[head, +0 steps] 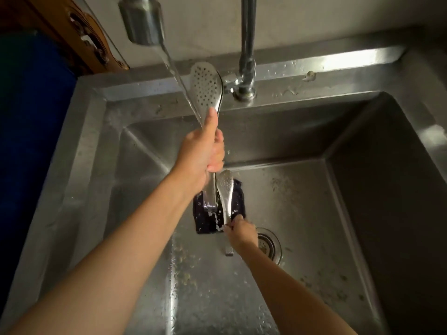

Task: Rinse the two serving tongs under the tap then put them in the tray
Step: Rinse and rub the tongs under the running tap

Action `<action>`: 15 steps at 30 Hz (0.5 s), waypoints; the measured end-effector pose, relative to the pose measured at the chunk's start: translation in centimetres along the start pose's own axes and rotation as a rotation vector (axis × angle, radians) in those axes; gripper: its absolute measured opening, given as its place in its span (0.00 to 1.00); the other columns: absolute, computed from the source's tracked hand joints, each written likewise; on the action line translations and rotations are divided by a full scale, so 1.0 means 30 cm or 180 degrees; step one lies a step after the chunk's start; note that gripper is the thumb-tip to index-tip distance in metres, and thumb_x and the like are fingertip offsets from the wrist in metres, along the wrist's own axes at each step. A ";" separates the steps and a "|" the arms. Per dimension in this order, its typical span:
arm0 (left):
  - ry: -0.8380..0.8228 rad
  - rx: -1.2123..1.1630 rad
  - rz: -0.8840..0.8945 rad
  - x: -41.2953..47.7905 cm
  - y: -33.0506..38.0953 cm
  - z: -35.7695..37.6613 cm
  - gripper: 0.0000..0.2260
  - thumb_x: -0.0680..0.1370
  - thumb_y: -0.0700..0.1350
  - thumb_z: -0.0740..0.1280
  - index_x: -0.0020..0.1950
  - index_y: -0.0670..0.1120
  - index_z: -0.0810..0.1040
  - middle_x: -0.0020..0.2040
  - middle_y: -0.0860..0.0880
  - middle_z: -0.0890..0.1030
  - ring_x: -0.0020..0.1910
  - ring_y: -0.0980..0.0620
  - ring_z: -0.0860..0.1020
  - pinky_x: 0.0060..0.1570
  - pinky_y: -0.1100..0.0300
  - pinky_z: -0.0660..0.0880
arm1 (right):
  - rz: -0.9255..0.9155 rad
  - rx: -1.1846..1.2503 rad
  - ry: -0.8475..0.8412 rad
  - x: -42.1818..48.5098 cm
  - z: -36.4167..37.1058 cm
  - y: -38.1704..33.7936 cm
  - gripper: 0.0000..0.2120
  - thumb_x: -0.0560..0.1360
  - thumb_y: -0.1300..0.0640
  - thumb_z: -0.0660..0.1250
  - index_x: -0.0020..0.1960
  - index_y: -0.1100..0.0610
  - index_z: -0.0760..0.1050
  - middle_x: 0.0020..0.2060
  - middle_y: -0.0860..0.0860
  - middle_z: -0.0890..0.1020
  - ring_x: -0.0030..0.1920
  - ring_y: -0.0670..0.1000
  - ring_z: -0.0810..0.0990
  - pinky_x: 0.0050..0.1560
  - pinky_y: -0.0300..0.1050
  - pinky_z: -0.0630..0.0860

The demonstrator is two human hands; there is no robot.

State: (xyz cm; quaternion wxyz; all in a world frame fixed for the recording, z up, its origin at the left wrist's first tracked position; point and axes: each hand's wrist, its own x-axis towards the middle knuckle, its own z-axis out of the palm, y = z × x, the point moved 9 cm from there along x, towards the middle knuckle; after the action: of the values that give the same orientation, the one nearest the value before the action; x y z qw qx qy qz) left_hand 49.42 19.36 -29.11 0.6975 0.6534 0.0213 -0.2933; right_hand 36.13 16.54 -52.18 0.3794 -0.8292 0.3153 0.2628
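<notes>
Upper tongs (207, 87): mid-handle is swallowed inside the left hand (202, 151); only one perforated head shows, the second a thin edge behind it.
Lower tongs (225, 193): handle vanishes under the right hand (242, 232); its tail pokes out below, blurred.
Dark item (235, 204): beneath both hands, covered by the tongs, can't say what it is.
Spray head (142, 20): above the left hand, top cut by the edge.
Forearms: cropped at the bottom edge.

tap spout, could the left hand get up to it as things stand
Probably not freely: the left hand is closed around the perforated tongs held in the stream. The path up to the tap spout looks open, but the fingers are occupied.
</notes>
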 end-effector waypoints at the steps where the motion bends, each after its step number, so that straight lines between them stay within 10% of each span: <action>1: -0.0004 0.0027 0.0023 0.003 0.002 -0.006 0.20 0.77 0.61 0.58 0.33 0.47 0.67 0.19 0.55 0.62 0.17 0.58 0.58 0.16 0.66 0.56 | 0.0013 -0.0050 0.0081 0.011 0.008 -0.005 0.22 0.76 0.47 0.62 0.63 0.60 0.68 0.60 0.59 0.75 0.62 0.59 0.71 0.61 0.53 0.72; 9: 0.0358 0.0357 0.0034 -0.025 -0.063 -0.089 0.13 0.76 0.54 0.66 0.39 0.46 0.69 0.23 0.54 0.62 0.19 0.58 0.59 0.19 0.66 0.58 | -0.0176 0.0439 0.0550 -0.013 -0.008 -0.022 0.15 0.77 0.55 0.59 0.60 0.62 0.70 0.59 0.58 0.70 0.57 0.58 0.71 0.57 0.50 0.71; 15: 0.0805 0.0185 -0.0064 -0.078 -0.116 -0.192 0.08 0.75 0.46 0.69 0.39 0.46 0.73 0.30 0.50 0.74 0.21 0.57 0.70 0.19 0.66 0.66 | -0.0605 0.1681 0.0543 -0.097 -0.158 -0.076 0.07 0.77 0.58 0.60 0.42 0.59 0.70 0.41 0.56 0.74 0.39 0.53 0.72 0.35 0.41 0.67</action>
State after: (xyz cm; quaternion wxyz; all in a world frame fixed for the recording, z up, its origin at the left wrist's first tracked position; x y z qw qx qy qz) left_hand 47.99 25.68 -32.11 0.6671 0.7049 0.1071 -0.2161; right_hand 36.79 14.89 -46.44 0.5771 -0.7467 0.3245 0.0643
